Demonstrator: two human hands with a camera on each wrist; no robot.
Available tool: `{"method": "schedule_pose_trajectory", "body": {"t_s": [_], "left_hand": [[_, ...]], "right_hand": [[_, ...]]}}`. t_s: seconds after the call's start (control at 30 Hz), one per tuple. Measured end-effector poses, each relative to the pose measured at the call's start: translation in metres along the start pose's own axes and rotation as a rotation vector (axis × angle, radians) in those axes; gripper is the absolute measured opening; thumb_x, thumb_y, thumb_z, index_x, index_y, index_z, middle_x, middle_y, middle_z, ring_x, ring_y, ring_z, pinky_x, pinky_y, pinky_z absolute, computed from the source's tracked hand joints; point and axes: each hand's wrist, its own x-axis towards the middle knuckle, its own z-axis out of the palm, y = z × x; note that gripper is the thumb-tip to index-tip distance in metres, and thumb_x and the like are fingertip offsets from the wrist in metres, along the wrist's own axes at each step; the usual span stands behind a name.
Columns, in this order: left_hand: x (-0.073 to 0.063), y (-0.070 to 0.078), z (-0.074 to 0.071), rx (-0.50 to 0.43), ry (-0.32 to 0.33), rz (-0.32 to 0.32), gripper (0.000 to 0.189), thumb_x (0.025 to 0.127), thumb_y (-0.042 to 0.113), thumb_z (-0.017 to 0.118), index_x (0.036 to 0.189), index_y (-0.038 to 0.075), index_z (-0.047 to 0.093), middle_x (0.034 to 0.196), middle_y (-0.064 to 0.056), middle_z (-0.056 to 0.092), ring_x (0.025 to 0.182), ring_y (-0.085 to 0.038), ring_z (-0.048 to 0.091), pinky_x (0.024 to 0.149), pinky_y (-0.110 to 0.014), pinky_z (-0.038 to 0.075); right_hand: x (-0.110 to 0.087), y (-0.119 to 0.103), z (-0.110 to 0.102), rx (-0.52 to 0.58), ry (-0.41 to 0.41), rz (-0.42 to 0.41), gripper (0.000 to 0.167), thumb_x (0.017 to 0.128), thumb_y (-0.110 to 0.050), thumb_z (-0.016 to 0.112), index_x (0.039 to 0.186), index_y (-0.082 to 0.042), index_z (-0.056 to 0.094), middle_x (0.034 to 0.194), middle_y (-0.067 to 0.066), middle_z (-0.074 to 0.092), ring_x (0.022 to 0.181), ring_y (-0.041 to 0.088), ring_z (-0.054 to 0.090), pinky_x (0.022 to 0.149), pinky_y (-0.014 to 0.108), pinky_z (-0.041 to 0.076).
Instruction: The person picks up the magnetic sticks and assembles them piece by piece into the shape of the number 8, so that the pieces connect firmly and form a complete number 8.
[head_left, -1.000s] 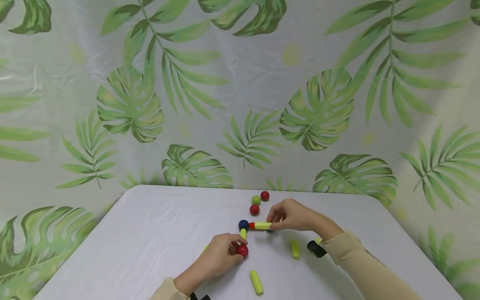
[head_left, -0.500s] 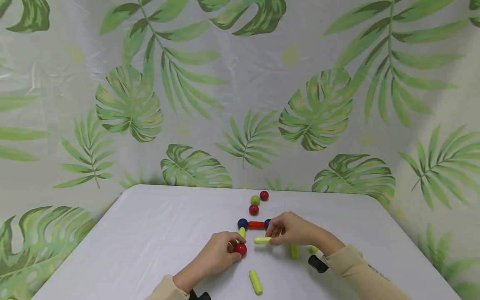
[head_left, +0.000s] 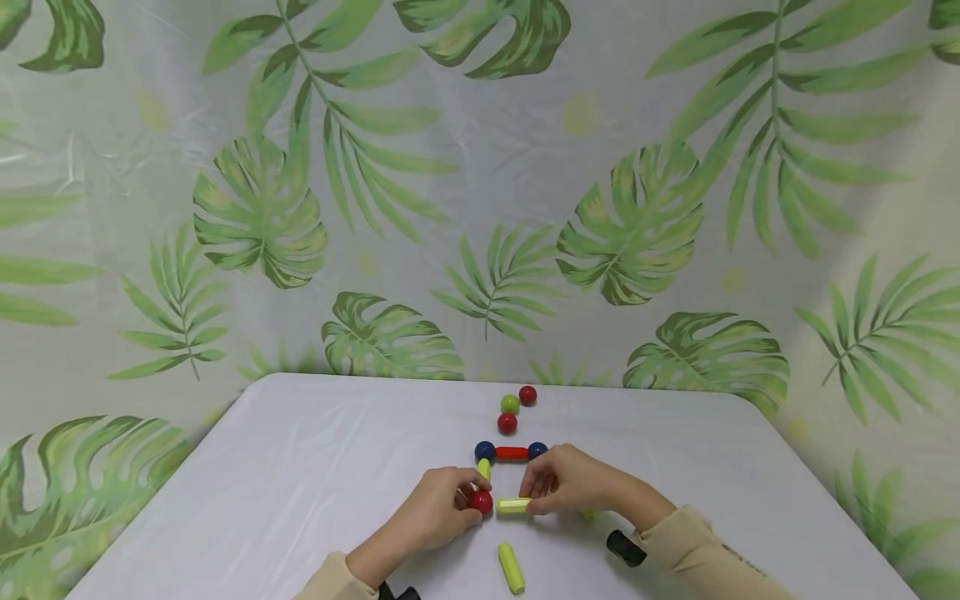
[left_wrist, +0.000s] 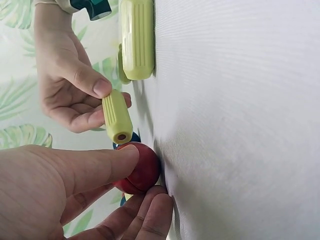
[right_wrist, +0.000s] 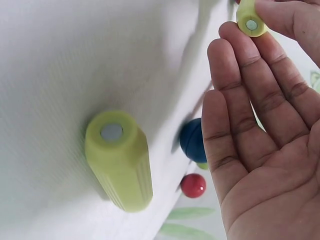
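Note:
My left hand (head_left: pixel 442 508) pinches a red ball (head_left: pixel 482 502) between thumb and fingers, low on the table. From that ball a yellow-green rod (head_left: pixel 483 471) runs back to a blue ball (head_left: pixel 485 452). A red rod (head_left: pixel 512 453) links it to a second blue ball (head_left: pixel 537 450). My right hand (head_left: pixel 573 483) pinches another yellow-green rod (head_left: pixel 513 506) by its right end. In the left wrist view the held rod (left_wrist: pixel 118 117) points its bare end, with a small dark core, close to the red ball (left_wrist: pixel 142 170); whether they touch cannot be told.
One loose yellow-green rod (head_left: pixel 511 568) lies on the white table (head_left: pixel 360 433) in front of the hands. Another rod (right_wrist: pixel 120 160) lies near my right hand, mostly hidden in the head view. Behind the joined pieces sit a red ball (head_left: pixel 507 423), a green ball (head_left: pixel 510 404) and another red ball (head_left: pixel 528 395).
My right hand has brought its yellow-green rod toward me, from beside the red rod to just right of the held red ball. My left hand stays on the red ball.

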Motion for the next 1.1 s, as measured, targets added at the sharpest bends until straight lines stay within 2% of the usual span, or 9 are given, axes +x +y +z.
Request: {"method": "schedule_pose_trajectory", "body": {"t_s": [0.33, 0.8, 1.1], "left_hand": [[0.0002, 0.0002, -0.0002, 0.006, 0.0, 0.005, 0.03, 0.089, 0.005, 0.084, 0.118, 0.012, 0.078, 0.098, 0.0, 0.073, 0.084, -0.01, 0.063, 0.077, -0.027, 0.057], [-0.0007, 0.0006, -0.0003, 0.013, 0.008, 0.012, 0.029, 0.089, 0.004, 0.083, 0.117, 0.011, 0.078, 0.098, -0.001, 0.073, 0.085, -0.011, 0.063, 0.078, -0.027, 0.056], [-0.001, 0.0008, -0.0008, 0.008, 0.008, 0.007, 0.03, 0.089, 0.004, 0.084, 0.118, 0.012, 0.077, 0.099, -0.001, 0.074, 0.086, -0.011, 0.063, 0.082, -0.031, 0.06]], "right_hand": [[0.0021, 0.0021, 0.0061, 0.002, -0.008, -0.011, 0.011, 0.09, -0.013, 0.086, 0.096, -0.008, 0.078, 0.085, -0.007, 0.074, 0.076, 0.004, 0.066, 0.072, 0.019, 0.055], [0.0042, 0.0004, 0.0086, 0.007, -0.024, 0.022, 0.01, 0.091, -0.011, 0.085, 0.097, -0.01, 0.078, 0.085, -0.007, 0.073, 0.076, 0.006, 0.064, 0.071, 0.018, 0.054], [0.004, 0.003, 0.0086, 0.02, -0.006, 0.039, 0.01, 0.091, -0.013, 0.086, 0.096, -0.014, 0.077, 0.086, -0.005, 0.073, 0.077, 0.008, 0.065, 0.071, 0.019, 0.054]]}}
